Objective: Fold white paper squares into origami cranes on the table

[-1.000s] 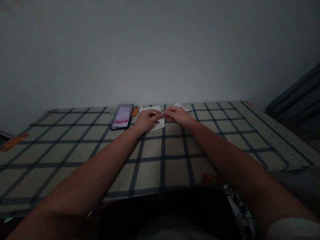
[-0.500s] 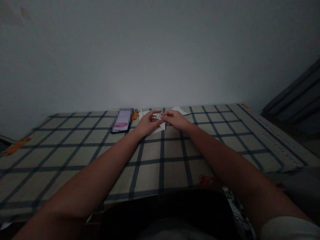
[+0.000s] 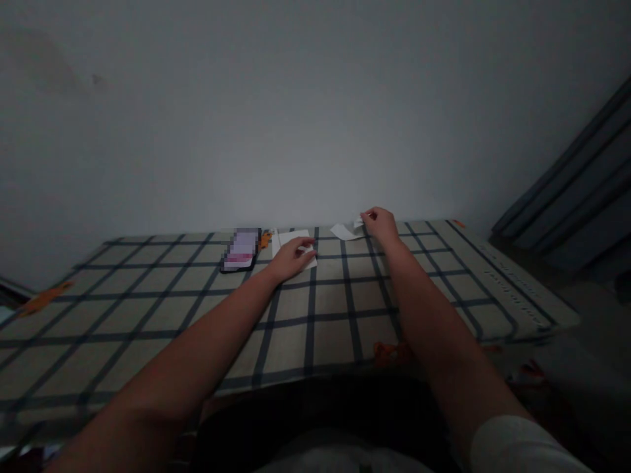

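My left hand [image 3: 292, 259] lies over a white sheet of paper [image 3: 296, 235] on the checked cloth, its fingers apart and curved over the sheet's right side. Farther right and near the wall, my right hand [image 3: 383, 223] pinches a small white paper piece [image 3: 358, 223] between thumb and fingertips. Just left of that piece, another white paper scrap [image 3: 342, 231] lies on the cloth. How the held piece is folded or torn is too small to tell.
A phone [image 3: 241, 249] with a lit, blurred screen lies left of the paper. The checked tablecloth [image 3: 330, 295] covers the table up to the grey wall [image 3: 315, 131]. A dark curtain [image 3: 582, 164] hangs at the right.
My right hand has moved right, away from my left hand, and now has a small paper piece in its pinch. My left hand stays on the sheet. The view has shifted slightly.
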Motion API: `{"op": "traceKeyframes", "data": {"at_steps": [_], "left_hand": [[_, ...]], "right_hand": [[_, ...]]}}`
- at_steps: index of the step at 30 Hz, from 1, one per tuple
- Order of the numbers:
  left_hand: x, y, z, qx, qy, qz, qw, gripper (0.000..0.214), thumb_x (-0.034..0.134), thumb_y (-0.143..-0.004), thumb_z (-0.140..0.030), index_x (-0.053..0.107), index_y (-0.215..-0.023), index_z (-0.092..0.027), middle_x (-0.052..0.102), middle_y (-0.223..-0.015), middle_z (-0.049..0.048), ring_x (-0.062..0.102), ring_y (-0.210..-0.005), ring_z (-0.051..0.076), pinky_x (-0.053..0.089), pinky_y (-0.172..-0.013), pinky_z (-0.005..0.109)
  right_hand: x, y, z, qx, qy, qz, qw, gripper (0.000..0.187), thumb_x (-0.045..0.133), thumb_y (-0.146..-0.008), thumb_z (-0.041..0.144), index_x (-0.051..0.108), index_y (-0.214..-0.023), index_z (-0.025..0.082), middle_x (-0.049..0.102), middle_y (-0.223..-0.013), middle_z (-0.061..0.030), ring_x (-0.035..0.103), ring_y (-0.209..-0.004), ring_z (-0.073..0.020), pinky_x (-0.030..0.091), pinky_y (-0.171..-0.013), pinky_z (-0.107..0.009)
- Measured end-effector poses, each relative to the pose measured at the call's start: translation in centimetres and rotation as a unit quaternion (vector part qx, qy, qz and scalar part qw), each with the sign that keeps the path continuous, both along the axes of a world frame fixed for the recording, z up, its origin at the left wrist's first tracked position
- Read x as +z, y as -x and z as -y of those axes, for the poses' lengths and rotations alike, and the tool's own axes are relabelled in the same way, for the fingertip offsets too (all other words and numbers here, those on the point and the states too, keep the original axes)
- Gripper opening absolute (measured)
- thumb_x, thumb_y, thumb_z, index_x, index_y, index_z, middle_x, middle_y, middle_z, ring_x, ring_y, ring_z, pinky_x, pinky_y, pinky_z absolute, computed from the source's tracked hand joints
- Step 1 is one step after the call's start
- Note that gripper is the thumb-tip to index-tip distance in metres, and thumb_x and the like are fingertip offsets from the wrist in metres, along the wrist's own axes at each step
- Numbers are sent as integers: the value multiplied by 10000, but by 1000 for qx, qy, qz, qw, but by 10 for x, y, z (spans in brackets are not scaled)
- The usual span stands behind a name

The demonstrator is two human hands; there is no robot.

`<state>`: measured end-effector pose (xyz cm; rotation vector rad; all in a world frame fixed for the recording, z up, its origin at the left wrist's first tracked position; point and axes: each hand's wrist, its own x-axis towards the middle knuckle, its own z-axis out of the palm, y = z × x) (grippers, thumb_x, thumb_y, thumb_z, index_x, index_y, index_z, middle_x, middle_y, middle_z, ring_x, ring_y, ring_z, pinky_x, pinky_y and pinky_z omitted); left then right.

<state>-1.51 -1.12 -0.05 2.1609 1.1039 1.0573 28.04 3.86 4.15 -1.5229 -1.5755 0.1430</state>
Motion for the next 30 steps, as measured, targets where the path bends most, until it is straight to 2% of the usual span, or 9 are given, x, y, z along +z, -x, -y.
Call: {"op": "traceKeyframes", "data": {"at_steps": [2, 7, 14, 19, 23, 25, 27, 28, 30], "left_hand": [[-1, 0, -2, -2, -4, 4, 1000, 451, 594, -846, -470, 635, -1182, -171, 648, -1216, 128, 640, -1056, 233, 522, -922, 397], [-2, 0, -3, 11, -9, 3, 1000, 452, 584, -853, -467, 640, -1170, -150, 656, -1173, 132, 643, -1023, 224, 522, -905, 382], [4, -3, 6, 2, -58, -70, 996, 384, 551, -863, -434, 654, -1131, -178, 657, -1127, 117, 630, -993, 236, 502, -907, 399], [9, -6, 13, -9, -123, -102, 987, 296, 483, -904, -377, 678, -1045, -204, 665, -1100, 103, 594, -1084, 238, 442, -994, 398], [13, 0, 15, 43, -127, -89, 987, 278, 467, -915, -349, 684, -1011, -204, 669, -1077, 100, 601, -1051, 242, 458, -965, 397], [15, 9, 13, 101, -129, -77, 983, 274, 467, -905, -316, 676, -1034, -195, 660, -1109, 110, 591, -1070, 259, 455, -971, 421], [15, 20, 9, 158, -122, -76, 977, 281, 486, -868, -261, 662, -1072, -181, 650, -1131, 128, 572, -1114, 286, 438, -993, 454], [14, 26, 7, 175, -114, -71, 975, 302, 489, -849, -234, 652, -1096, -175, 642, -1155, 136, 565, -1134, 295, 432, -1003, 464], [10, 36, 2, 202, -104, -62, 972, 330, 484, -839, -222, 637, -1124, -156, 622, -1196, 157, 547, -1175, 308, 413, -1032, 474]], "right_hand": [[-7, -8, -1, -32, 24, 23, 999, 225, 611, -833, 342, 713, -852, 142, 706, -830, -88, 609, -760, -188, 431, -727, -294], [-26, -5, -5, -52, 42, 5, 998, 260, 600, -859, 353, 723, -910, 130, 730, -895, -117, 644, -815, -193, 444, -742, -282], [-34, 4, -8, -78, 82, 28, 993, 256, 641, -834, 384, 702, -931, 155, 726, -954, -129, 649, -866, -209, 443, -770, -292], [-31, 7, 1, -91, 32, 40, 995, 374, 581, -859, 411, 627, -1102, 130, 675, -1011, -145, 604, -892, -231, 428, -801, -319], [-12, 18, 14, -99, -76, 87, 988, 274, 472, -916, 310, 642, -1049, 142, 627, -1050, -145, 559, -972, -239, 400, -857, -330], [-1, 33, 21, -48, -95, 108, 988, 259, 444, -935, 286, 654, -1015, 156, 629, -1005, -124, 559, -952, -226, 402, -845, -319], [7, 56, 27, 72, -76, 146, 984, 265, 443, -950, 297, 658, -1034, 166, 645, -963, -99, 571, -897, -203, 411, -830, -307], [10, 69, 30, 151, -56, 176, 971, 269, 461, -952, 324, 667, -1030, 169, 656, -970, -93, 579, -903, -198, 418, -831, -302], [11, 96, 33, 297, -10, 250, 922, 285, 534, -930, 398, 699, -1004, 178, 672, -1028, -95, 591, -970, -205, 427, -874, -308]]}}
